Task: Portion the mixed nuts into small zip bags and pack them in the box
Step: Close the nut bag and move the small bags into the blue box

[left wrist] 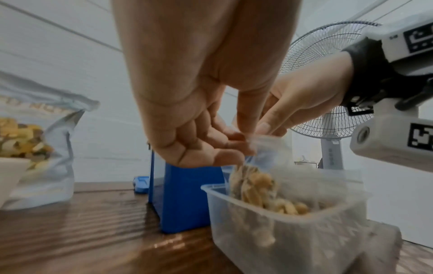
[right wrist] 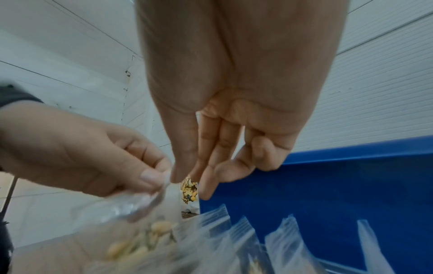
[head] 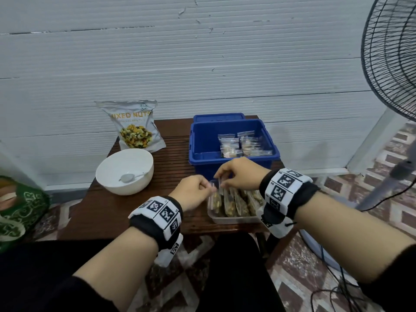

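Observation:
A small clear zip bag of nuts stands at the left end of a clear plastic tub, beside several other filled bags. My left hand and my right hand both pinch its top edge. In the left wrist view, the left hand holds the zip bag above the tub. In the right wrist view, the right hand pinches the zip bag. Behind the tub, the blue box holds several filled bags on its right side.
The mixed nuts pouch stands at the back left of the wooden table. A white bowl with a spoon sits in front of it. A blue lid lies behind the box. A standing fan is at the right.

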### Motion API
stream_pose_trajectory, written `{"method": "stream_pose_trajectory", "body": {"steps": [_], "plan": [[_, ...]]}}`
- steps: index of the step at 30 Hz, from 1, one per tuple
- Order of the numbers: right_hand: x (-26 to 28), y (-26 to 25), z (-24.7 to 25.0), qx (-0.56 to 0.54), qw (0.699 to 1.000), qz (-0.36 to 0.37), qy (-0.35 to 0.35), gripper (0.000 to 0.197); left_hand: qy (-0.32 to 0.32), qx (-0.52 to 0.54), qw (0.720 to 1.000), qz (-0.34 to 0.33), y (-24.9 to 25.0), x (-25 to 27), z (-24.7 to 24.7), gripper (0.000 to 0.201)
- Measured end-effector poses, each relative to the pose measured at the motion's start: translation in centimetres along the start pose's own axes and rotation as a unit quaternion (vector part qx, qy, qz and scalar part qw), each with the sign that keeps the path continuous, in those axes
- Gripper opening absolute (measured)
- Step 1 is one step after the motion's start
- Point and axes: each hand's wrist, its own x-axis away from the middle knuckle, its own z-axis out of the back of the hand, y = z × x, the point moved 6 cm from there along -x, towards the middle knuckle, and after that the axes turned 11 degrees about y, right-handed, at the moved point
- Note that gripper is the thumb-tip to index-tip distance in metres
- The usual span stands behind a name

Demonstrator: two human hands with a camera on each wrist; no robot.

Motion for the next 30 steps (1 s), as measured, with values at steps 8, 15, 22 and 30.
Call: {"method": "stream_pose_trajectory", "body": {"steps": [8,15,22,30], "plan": [[-0.8,-0.3,1.1,-0.08,0.995,0.005,0.057,0.008,0.014,0.008,0.997,-0.069,1.5,-0.9,2.7,0.018],[-1.1,0.6,1.8,-0.128,0.987,-0.03,0.09,0.007,0.026,0.021,0.998,-0.058,0.9,-1.2,4.1,0.008],[-1.1,0.3,2.1,-0.138,0.985,0.001,0.104,0.009,0.001,-0.041,0.992,-0.122,1.8,-1.5,4.2,0.003],[-1.1,-1.0,1.6,-0.13,0.985,0.047,0.1,0.004,0.0,-0.093,0.984,-0.149,1.7,-2.0,4.1,0.006]]}}
